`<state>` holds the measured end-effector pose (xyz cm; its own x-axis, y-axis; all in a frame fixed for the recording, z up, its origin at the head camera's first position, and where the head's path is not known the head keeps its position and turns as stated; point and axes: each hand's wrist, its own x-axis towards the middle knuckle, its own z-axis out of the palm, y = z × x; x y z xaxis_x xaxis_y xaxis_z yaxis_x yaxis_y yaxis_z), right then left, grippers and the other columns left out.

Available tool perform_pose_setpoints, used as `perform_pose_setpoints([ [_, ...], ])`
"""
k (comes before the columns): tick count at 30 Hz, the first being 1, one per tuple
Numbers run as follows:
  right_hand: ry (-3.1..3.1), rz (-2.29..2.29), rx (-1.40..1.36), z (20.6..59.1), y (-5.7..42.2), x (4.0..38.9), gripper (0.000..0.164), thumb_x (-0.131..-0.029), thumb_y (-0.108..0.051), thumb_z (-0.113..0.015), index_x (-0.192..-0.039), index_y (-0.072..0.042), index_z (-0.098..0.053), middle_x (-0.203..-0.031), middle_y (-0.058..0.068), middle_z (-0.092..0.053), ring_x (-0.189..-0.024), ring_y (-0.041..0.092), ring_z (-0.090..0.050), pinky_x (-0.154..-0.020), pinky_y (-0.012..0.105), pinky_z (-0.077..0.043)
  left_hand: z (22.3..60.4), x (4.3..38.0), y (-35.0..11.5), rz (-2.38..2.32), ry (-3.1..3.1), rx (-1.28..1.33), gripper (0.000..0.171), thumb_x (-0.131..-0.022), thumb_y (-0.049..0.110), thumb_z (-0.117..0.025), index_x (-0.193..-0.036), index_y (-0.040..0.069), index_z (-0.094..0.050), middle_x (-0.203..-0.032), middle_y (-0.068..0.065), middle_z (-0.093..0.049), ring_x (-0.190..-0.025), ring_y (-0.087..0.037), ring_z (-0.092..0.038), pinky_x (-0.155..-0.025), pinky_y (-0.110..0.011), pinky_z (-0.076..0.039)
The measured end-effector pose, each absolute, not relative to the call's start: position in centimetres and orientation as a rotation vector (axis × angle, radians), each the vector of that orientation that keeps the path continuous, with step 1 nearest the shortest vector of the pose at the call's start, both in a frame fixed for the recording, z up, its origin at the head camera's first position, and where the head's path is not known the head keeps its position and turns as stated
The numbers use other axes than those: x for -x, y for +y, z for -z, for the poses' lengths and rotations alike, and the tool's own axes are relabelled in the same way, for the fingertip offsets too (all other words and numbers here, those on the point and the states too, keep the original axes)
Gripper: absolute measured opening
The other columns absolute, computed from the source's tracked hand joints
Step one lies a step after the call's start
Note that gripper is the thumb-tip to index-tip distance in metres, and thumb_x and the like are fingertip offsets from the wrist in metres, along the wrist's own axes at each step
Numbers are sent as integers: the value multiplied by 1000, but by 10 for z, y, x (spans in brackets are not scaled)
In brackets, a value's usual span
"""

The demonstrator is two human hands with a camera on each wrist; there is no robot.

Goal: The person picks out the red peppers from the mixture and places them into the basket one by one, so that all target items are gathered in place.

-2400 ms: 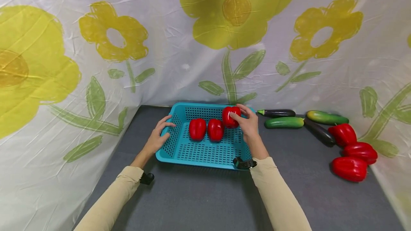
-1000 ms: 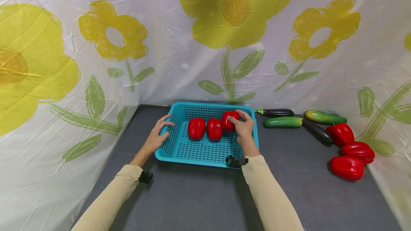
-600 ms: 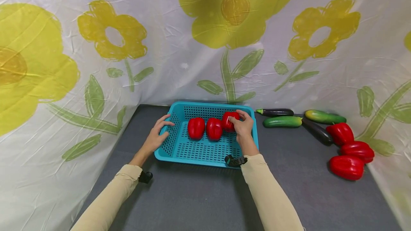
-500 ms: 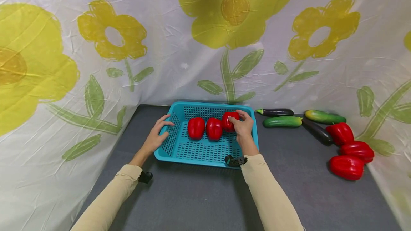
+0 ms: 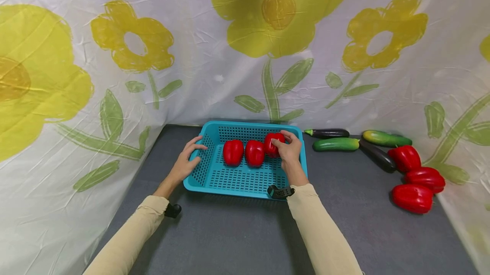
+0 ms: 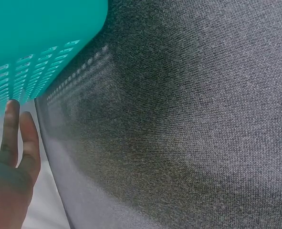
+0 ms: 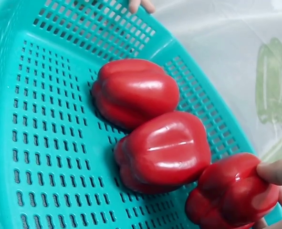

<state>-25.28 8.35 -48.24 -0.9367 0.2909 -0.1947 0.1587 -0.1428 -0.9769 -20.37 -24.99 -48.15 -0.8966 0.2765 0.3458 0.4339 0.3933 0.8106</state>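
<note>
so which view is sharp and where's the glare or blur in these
Head view: sharp, evenly lit, edges bowed by the wide lens. Right wrist view: crisp, soft white glare on the middle pepper. Left wrist view: the basket is a close soft blur, the grey mat grainy, with a dark shadow beside the basket.

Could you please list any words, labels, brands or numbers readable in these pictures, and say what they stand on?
None: no writing shows on the teal basket, the red peppers, the cucumbers, the aubergines or the flowered cloth. The black wrist strap bears no legible mark.
</note>
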Motion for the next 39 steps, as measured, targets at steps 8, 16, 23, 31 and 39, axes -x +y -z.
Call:
perform_pose_setpoints([
  [8,-1994,-2251,526,481,83,251,47,-91,1,-73,-136,-3,-61,-140,20,-50,-129,37,-46,-97,50,-47,481,204,-250,1515,-2504,630,33,-90,-19,-47,-119,-13,-61,-154,-36,-28,-143,-54,-20,-96,-59,-25],
  [16,-2007,-2239,513,480,85,250,48,-91,-2,-74,-137,-3,-61,-144,19,-47,-129,36,-45,-98,50,-46,488,208,-252,1513,-2510,615,33,-89,-18,-47,-119,-15,-60,-155,-33,-29,-144,-51,-19,-96,-59,-24],
  [23,-1999,-2209,388,466,92,249,54,-91,-14,-77,-141,-6,-59,-152,18,-42,-122,37,-49,-99,54,-43,494,211,-254,1511,-2513,609,34,-89,-19,-47,-119,-15,-60,-155,-34,-28,-144,-52,-19,-98,-61,-24],
  [31,-1985,-2245,348,458,99,250,61,-89,-20,-80,-144,-8,-56,-155,15,-39,-137,37,-38,-104,55,-40,521,225,-265,1489,-2501,614,35,-90,-14,-49,-122,-8,-62,-159,-26,-28,-147,-42,-19,-102,-61,-23],
  [39,-1979,-2263,310,455,107,250,64,-88,-20,-81,-145,-9,-55,-155,16,-39,-136,36,-39,-105,54,-38,523,225,-266,1491,-2471,631,34,-90,-5,-49,-121,-6,-63,-158,-24,-30,-146,-41,-21,-101,-60,-22],
])
